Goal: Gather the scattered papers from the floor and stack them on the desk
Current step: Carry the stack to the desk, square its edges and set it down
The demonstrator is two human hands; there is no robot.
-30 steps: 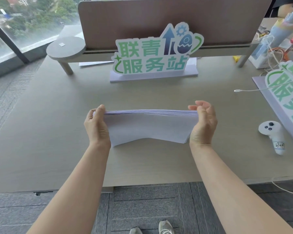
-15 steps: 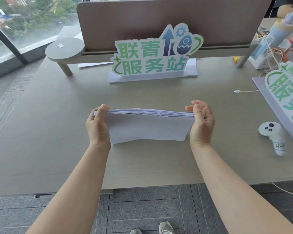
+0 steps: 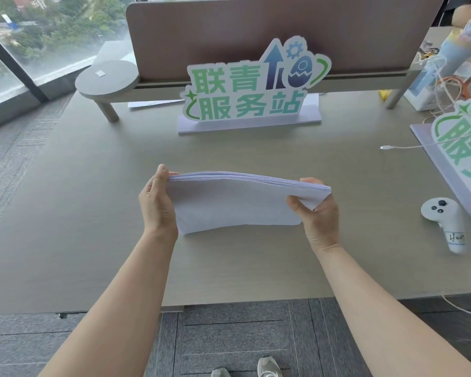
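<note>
Paper stack, pinched at both ends in my left grip and right grip, over bench; sign behind, controller right.

Paper stack over desk middle, sign behind, controller right — perhaps touching second sign

The paper stack is plain white. The desk is pale grey-beige. The far sign shows green characters with a dark blue arrow. The right-hand controller is white with black buttons. The carpet is grey.
</note>
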